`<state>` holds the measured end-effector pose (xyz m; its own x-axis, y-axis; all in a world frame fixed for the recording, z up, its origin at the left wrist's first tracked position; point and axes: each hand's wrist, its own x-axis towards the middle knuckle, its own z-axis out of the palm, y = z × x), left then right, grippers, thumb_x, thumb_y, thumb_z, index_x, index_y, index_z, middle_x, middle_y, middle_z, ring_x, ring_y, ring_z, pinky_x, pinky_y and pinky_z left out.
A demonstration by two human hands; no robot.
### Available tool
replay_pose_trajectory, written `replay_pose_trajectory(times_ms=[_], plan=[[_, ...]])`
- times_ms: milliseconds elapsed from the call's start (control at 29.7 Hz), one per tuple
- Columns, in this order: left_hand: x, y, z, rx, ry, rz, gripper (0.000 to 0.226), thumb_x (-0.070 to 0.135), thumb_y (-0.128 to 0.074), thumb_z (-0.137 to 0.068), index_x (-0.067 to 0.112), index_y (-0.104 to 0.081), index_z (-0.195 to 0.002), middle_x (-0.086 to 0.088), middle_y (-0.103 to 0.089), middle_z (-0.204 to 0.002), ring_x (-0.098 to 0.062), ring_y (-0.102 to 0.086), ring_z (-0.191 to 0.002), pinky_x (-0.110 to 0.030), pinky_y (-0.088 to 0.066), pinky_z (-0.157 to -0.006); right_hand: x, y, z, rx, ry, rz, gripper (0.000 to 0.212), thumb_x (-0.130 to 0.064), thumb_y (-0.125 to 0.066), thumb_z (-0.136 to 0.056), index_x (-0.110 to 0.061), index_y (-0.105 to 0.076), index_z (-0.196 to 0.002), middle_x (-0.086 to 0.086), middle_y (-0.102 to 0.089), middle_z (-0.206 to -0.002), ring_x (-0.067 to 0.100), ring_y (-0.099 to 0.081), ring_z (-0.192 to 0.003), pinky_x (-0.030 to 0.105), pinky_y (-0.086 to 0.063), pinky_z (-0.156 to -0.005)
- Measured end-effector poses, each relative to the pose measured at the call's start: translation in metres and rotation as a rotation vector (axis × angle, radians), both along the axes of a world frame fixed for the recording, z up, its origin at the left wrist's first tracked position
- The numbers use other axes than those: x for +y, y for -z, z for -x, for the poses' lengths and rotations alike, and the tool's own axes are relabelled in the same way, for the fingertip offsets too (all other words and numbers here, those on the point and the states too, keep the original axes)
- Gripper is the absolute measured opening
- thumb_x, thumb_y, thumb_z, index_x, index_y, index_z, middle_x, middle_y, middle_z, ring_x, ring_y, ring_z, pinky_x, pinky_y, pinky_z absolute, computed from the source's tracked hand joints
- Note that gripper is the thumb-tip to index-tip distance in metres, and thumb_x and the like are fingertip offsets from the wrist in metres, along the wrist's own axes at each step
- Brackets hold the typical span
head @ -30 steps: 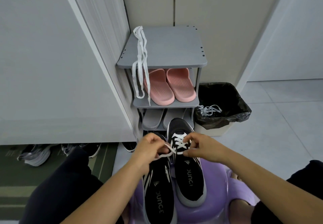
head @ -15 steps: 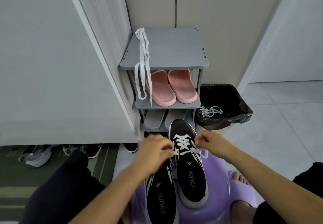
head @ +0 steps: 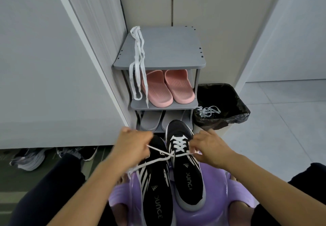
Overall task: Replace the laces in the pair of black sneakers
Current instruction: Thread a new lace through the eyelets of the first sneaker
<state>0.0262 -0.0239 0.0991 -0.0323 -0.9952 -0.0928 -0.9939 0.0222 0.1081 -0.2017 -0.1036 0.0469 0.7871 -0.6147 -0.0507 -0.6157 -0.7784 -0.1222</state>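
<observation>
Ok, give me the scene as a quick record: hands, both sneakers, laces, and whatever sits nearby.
left hand: fingers grip one end of the white lace
right hand: pinches the other end
laced sneaker: lace crisscrossed, on the purple stool
other sneaker: beside it, no lace visible in it
spare lace: draped over the grey rack
pink slippers: second shelf
bin: black liner, discarded lace at its rim

Matt grey plastic rack (head: 167,49), glossy lilac plastic stool (head: 217,188), flat white cloth lace (head: 179,144)
</observation>
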Motion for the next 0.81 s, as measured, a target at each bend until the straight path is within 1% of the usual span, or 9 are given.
replay_pose_trajectory(times_ms=[67, 202, 270, 371, 506, 573, 641, 708, 809], plan=[[-0.001, -0.014, -0.04, -0.22, -0.151, -0.086, 0.024, 0.02, -0.05, -0.087, 0.024, -0.033, -0.071, 0.007, -0.052, -0.075, -0.014, -0.053, -0.08, -0.026, -0.034, -0.085, -0.004, -0.001, 0.002, 0.053, 0.067, 0.095, 0.028, -0.04, -0.083, -0.047, -0.032, -0.062, -0.064, -0.009, -0.057, -0.063, 0.012, -0.059, -0.064, 0.024, -0.033, -0.068], [0.005, -0.031, -0.089, -0.361, -0.421, -0.337, 0.007, 0.023, -0.051, -0.088, 0.027, -0.046, -0.086, 0.007, -0.055, -0.1, -0.015, -0.053, -0.098, -0.03, -0.032, -0.081, -0.007, -0.001, 0.009, 0.05, 0.298, -0.206, 0.021, -0.037, -0.053, -0.089, -0.025, -0.055, -0.106, -0.006, -0.057, -0.1, 0.015, -0.053, -0.103, 0.027, -0.033, -0.09], [0.003, -0.014, -0.069, -0.174, -0.299, -0.295, 0.021, 0.036, -0.055, -0.09, 0.029, -0.051, -0.11, 0.007, -0.053, -0.117, -0.014, -0.052, -0.107, -0.031, -0.036, -0.091, -0.007, 0.002, 0.007, -0.064, 0.405, -0.344, 0.007, -0.03, -0.052, -0.09, -0.025, -0.054, -0.094, -0.007, -0.055, -0.091, 0.014, -0.055, -0.091, 0.026, -0.039, -0.08], [0.001, 0.013, 0.0, 0.388, -0.025, -0.243, 0.031, 0.034, -0.057, -0.09, 0.023, -0.057, -0.119, 0.004, -0.056, -0.117, -0.012, -0.054, -0.108, -0.024, -0.04, -0.095, -0.005, 0.0, 0.002, -0.191, 0.535, -0.557, 0.008, -0.019, -0.049, -0.09, -0.018, -0.055, -0.086, -0.004, -0.062, -0.083, 0.018, -0.059, -0.081, 0.028, -0.045, -0.073], [-0.003, 0.036, 0.046, 0.296, 0.043, -0.194, 0.026, 0.036, -0.057, -0.089, 0.02, -0.06, -0.109, 0.005, -0.059, -0.108, -0.012, -0.053, -0.104, -0.028, -0.036, -0.093, -0.001, -0.005, -0.001, -0.297, 0.52, -0.775, 0.006, -0.017, -0.049, -0.091, -0.018, -0.055, -0.091, -0.007, -0.062, -0.074, 0.008, -0.057, -0.065, 0.018, -0.046, -0.064], [-0.005, 0.038, 0.041, 0.413, -0.062, -0.252, 0.019, 0.032, -0.062, -0.086, 0.019, -0.063, -0.099, 0.008, -0.061, -0.092, -0.011, -0.056, -0.089, -0.021, -0.039, -0.081, 0.001, -0.005, -0.003, -0.308, 0.498, -0.817, 0.008, -0.02, -0.051, -0.092, -0.019, -0.052, -0.1, -0.007, -0.062, -0.076, 0.003, -0.056, -0.061, 0.011, -0.042, -0.058], [-0.005, 0.037, 0.032, 0.578, -0.123, -0.341, 0.009, 0.026, -0.068, -0.083, 0.02, -0.063, -0.087, 0.011, -0.055, -0.074, -0.004, -0.051, -0.068, -0.01, -0.036, -0.061, 0.004, -0.003, -0.005, -0.309, 0.49, -0.849, 0.012, -0.024, -0.053, -0.092, -0.023, -0.05, -0.104, -0.005, -0.06, -0.079, 0.005, -0.055, -0.062, 0.017, -0.044, -0.064], [-0.002, 0.03, 0.027, 0.518, -0.113, -0.294, 0.013, 0.024, -0.066, -0.084, 0.023, -0.054, -0.078, 0.012, -0.049, -0.071, -0.001, -0.045, -0.063, -0.01, -0.033, -0.055, 0.005, -0.003, -0.004, -0.3, 0.474, -0.883, 0.018, -0.03, -0.058, -0.09, -0.025, -0.05, -0.106, -0.005, -0.058, -0.083, 0.006, -0.054, -0.068, 0.022, -0.044, -0.069], [0.01, 0.021, 0.028, 0.191, 0.016, -0.134, 0.01, 0.025, -0.055, -0.089, 0.023, -0.048, -0.083, 0.009, -0.048, -0.085, -0.012, -0.049, -0.082, -0.022, -0.033, -0.066, 0.009, -0.006, -0.004, -0.299, 0.487, -0.993, 0.037, -0.037, -0.067, -0.082, -0.027, -0.047, -0.112, -0.002, -0.057, -0.087, 0.007, -0.053, -0.074, 0.022, -0.043, -0.072]])
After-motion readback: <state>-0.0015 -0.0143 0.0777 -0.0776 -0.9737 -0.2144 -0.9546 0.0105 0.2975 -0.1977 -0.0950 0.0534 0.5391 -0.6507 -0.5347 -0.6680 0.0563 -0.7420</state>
